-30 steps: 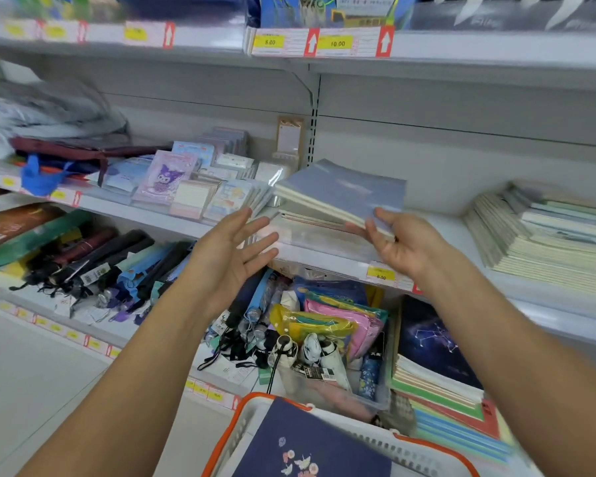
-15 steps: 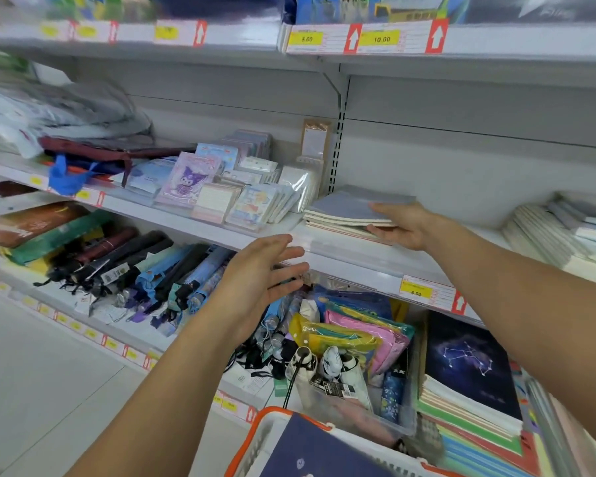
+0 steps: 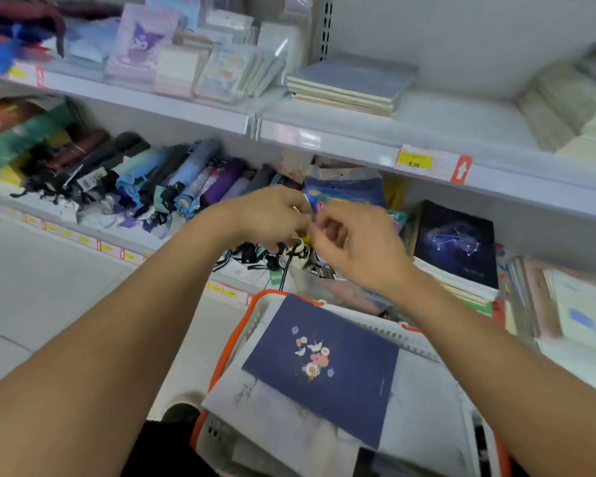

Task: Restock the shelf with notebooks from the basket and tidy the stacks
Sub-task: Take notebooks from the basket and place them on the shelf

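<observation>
Two hands meet in mid-air in front of the lower shelf: your left hand (image 3: pixel 272 215) and right hand (image 3: pixel 355 242) come together at the fingertips, fingers curled. The frame is blurred there, so you cannot tell whether either hand pinches anything or whether they merely touch.

Below your forearms sits the orange-rimmed basket (image 3: pixel 221 352), white-walled. On top of its contents lies a dark blue notebook (image 3: pixel 324 366) with a small flower print, lying flat and turned at an angle over pale sheets.

On the upper shelf (image 3: pixel 324 139), a short stack of grey-blue notebooks (image 3: pixel 351 82) rests just right of the upright post, well apart from your hands. Farther right on the same shelf, a cream stack (image 3: pixel 572 108) fans out, blurred. A yellow price tag (image 3: pixel 414 160) sits on the shelf edge, a red arrow label beside it.

On the shelf below, folded umbrellas (image 3: pixel 145 173) lie in a row at left. At right, a constellation-cover notebook (image 3: pixel 455 242) tops a pile of its own.
</observation>
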`<state>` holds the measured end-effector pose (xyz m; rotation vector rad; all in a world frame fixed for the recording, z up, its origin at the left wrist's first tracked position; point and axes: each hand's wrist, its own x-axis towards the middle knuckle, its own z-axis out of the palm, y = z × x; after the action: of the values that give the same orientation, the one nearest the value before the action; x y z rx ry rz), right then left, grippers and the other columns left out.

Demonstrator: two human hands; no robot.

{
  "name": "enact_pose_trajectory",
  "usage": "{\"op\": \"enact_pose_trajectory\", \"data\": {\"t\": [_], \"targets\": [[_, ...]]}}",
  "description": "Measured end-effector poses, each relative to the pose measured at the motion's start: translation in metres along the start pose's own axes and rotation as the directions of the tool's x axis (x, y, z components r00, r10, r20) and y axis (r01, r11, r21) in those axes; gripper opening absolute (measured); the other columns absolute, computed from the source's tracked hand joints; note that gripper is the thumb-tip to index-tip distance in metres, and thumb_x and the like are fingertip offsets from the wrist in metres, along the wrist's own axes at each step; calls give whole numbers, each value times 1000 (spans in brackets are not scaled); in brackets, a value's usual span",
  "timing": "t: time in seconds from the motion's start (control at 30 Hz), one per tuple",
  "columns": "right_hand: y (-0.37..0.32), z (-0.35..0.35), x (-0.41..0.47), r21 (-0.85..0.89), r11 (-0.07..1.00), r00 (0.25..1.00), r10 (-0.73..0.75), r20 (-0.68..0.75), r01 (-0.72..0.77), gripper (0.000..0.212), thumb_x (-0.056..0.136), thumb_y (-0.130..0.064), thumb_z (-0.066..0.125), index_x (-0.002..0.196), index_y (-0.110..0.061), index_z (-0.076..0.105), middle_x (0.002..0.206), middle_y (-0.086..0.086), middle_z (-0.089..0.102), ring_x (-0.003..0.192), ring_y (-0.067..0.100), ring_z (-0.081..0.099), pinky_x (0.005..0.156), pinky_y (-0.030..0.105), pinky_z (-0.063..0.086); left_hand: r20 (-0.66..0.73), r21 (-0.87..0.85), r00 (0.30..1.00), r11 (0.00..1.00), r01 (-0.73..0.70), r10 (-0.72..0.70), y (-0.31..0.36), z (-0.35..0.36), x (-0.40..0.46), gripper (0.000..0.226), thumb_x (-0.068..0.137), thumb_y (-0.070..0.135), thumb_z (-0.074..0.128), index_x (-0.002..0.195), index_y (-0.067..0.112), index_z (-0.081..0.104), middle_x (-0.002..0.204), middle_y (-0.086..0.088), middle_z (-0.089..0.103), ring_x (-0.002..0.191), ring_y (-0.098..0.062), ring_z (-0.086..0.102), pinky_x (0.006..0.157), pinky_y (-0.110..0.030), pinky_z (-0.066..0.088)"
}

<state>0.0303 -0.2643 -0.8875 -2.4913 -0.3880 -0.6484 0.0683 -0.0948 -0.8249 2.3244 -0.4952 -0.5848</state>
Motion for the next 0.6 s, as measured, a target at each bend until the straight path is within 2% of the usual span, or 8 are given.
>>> {"op": "enact_pose_trajectory", "data": {"t": [0.03,0.07,0.13,0.2,0.3,0.37,0.47,0.6], "targets": [[11,21,-31,-57,992,954,123,272,-112,30,86,-51,67,97,-24,67,85,-6,66,82,18,65,71,34,53,103,111,995,994,4,-16,-2,7,0,20,100,30,49,110,18,61,107,-1,67,94,-19,67,82,-40,58],[29,40,-59,-134,966,843,257,472,-220,47,81,-57,72,116,-25,65,104,-3,67,102,21,65,83,34,52,195,196,980,981,4,-43,-4,14,0,23,100,33,48,113,20,60,109,0,67,97,-19,67,83,-39,58],[67,57,-106,-201,887,652,445,614,-416,90,71,-58,82,145,-23,46,141,2,55,130,24,52,100,33,45,313,291,942,957,23,-118,-5,26,-3,27,102,36,44,119,21,58,112,1,65,101,-19,65,87,-39,56],[92,62,-139,-160,815,550,506,665,-557,95,63,-52,90,142,-21,47,142,-1,55,130,22,52,100,31,44,361,365,917,931,30,-171,-9,37,-4,28,102,37,42,119,21,56,114,1,63,103,-19,64,87,-38,55],[106,70,-163,-141,793,553,529,644,-593,78,58,-48,94,123,-21,61,123,-3,62,118,20,59,94,33,49,408,425,887,905,26,-217,-20,50,-5,23,100,42,43,106,25,57,110,1,61,100,-18,63,75,-32,53],[108,74,-161,-270,822,598,555,579,-501,94,55,-53,92,132,-15,54,131,5,52,123,25,52,101,38,46,422,461,873,887,26,-245,-26,54,-4,31,99,47,44,109,22,58,107,3,61,99,-17,63,72,-29,53],[110,76,-159,-368,784,537,614,578,-500,116,51,-58,92,144,-12,39,148,12,35,133,33,45,106,46,45,412,473,873,880,41,-262,-30,56,-1,38,98,49,45,117,19,58,107,4,60,98,-14,63,71,-28,52],[115,67,-161,-406,751,505,654,562,-520,67,62,-55,88,104,-12,58,113,9,58,103,29,57,77,37,49,386,442,883,894,78,-268,-34,58,-3,36,98,47,46,117,18,58,109,3,61,99,-13,63,71,-30,53]]}}
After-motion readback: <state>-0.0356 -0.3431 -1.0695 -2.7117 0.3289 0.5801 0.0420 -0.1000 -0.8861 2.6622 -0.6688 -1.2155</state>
